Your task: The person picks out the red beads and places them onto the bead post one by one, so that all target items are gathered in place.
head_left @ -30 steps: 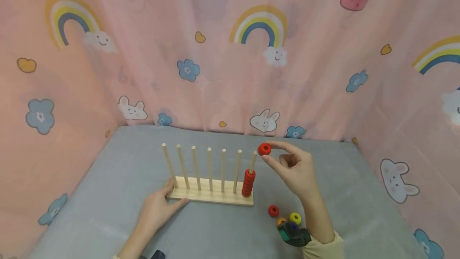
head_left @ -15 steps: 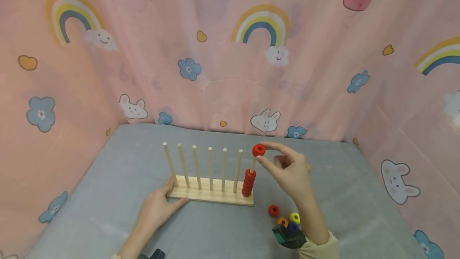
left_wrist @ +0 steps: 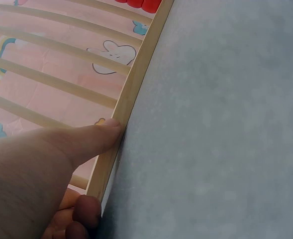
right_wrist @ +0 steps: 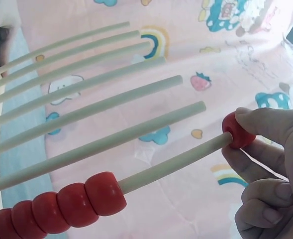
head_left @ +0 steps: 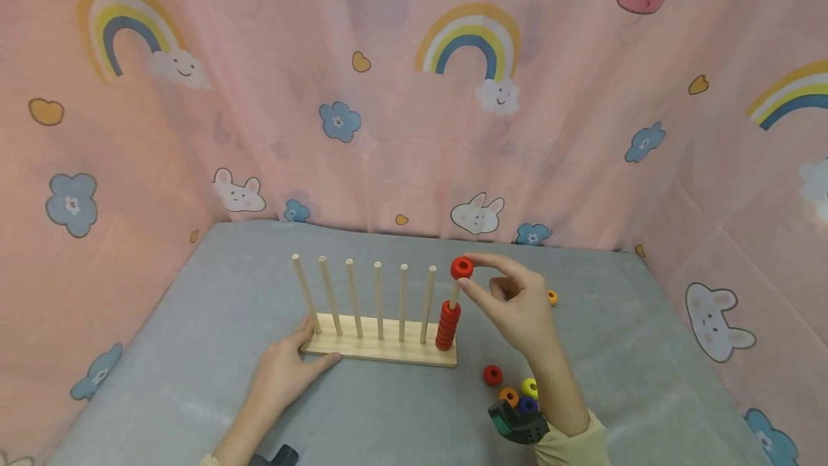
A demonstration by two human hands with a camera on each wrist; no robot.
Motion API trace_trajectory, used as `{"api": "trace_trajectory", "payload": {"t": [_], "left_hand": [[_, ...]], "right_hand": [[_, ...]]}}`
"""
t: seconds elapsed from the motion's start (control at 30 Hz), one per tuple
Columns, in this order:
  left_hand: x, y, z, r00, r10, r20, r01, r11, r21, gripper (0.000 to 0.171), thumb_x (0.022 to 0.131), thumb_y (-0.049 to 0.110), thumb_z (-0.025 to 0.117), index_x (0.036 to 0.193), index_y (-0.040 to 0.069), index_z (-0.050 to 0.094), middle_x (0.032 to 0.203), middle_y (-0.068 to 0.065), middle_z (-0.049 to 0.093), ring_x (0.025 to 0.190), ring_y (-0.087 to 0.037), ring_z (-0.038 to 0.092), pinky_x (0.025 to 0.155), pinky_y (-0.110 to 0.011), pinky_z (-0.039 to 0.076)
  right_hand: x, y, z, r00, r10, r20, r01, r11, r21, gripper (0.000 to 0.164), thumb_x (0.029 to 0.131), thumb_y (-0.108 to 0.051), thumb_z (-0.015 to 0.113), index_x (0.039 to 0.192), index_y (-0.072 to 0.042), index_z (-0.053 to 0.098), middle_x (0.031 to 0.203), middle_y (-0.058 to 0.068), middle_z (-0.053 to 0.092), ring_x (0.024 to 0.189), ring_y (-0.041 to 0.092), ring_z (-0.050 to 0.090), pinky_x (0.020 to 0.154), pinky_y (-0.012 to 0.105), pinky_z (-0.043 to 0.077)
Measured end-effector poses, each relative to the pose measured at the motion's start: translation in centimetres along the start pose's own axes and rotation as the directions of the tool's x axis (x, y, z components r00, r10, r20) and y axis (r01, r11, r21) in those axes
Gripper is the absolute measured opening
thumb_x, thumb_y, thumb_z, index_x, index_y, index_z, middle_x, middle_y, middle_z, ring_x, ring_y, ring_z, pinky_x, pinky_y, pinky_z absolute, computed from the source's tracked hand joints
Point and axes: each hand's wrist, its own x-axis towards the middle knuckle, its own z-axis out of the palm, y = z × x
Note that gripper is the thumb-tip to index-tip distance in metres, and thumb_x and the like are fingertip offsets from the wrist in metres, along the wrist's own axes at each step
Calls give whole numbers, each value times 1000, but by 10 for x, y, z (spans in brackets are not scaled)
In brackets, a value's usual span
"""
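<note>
A wooden peg stand (head_left: 388, 351) with a row of upright pegs is on the grey-covered table. My left hand (head_left: 278, 376) grips its left end, the thumb along the front edge and the fingers round the side. Between thumb and index finger, my right hand (head_left: 520, 311) pinches a red bead (head_left: 462, 267) at the top of the rightmost peg. In the right wrist view the peg's tip sits at the hole of that bead (right_wrist: 238, 130). Lower on the same peg is a stack of several red beads (right_wrist: 71, 204). The other pegs are bare.
Loose beads lie right of the stand: a red one (head_left: 493, 375), an orange one (head_left: 508, 398), a yellow one (head_left: 530, 387) and a blue one (head_left: 528, 405). Another orange bead (head_left: 553, 298) is farther back, beside the right hand. A pink patterned curtain (head_left: 388, 164) encloses the table.
My right hand has moved left with the red bead, from beside the rightmost peg to its tip. The left hand keeps its grip on the stand.
</note>
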Motion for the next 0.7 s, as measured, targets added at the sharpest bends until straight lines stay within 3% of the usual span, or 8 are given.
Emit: {"api": "trace_trajectory", "payload": {"t": [0.37,0.53,0.7], "left_hand": [[0,0,-1,1000,13,-4,-13,1000,-15,88,86,50,87,147,-5,58,154,-20,53,136,-47,56,102,-61,54],[0,-1,-1,1000,8,-7,-8,1000,-9,87,85,50,88,147,-3,58,155,-18,53,137,-46,56,103,-61,53],[1,-3,1,1000,13,-8,-13,1000,-11,86,85,50,88,147,-3,59,155,-18,53,136,-46,56,103,-61,53]], "right_hand": [[2,1,-2,999,-34,21,35,998,-49,33,88,-6,87,120,-11,80,62,0,41,43,5,25,39,24,21],[3,2,-1,999,-39,25,41,997,-61,33,88,-7,87,120,-11,80,74,2,54,43,5,25,40,24,22],[2,2,-1,999,-41,33,42,998,-56,33,88,-6,87,120,-11,80,72,0,53,43,5,25,39,24,21]]}}
